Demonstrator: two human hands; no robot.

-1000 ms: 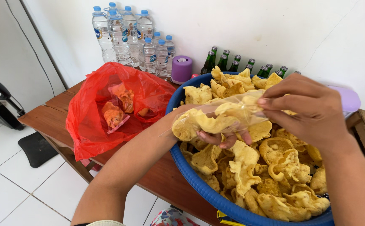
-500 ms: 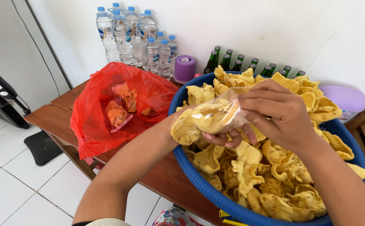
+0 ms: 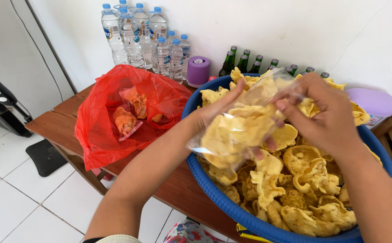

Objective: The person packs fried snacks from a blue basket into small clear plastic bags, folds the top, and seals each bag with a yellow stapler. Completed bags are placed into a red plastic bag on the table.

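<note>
A clear plastic bag [image 3: 238, 130] filled with yellow crackers is held over a big blue basin [image 3: 214, 198]. My left hand [image 3: 214, 110] cups the bag from the left and underneath. My right hand [image 3: 324, 114] pinches the bag's open top near the upper right. The basin is heaped with loose yellow crackers [image 3: 304, 184].
A red plastic bag [image 3: 101, 130] holding packed cracker bags lies open on the brown wooden table [image 3: 56, 123]. Water bottles [image 3: 135, 33], a purple cup [image 3: 198, 69] and green glass bottles [image 3: 250, 60] stand by the white wall. A lilac lid [image 3: 371, 101] lies right. White floor tiles lie below.
Both hands have lifted the cracker bag higher over the basin. My right hand has shifted from on top of the bag to its upper right end.
</note>
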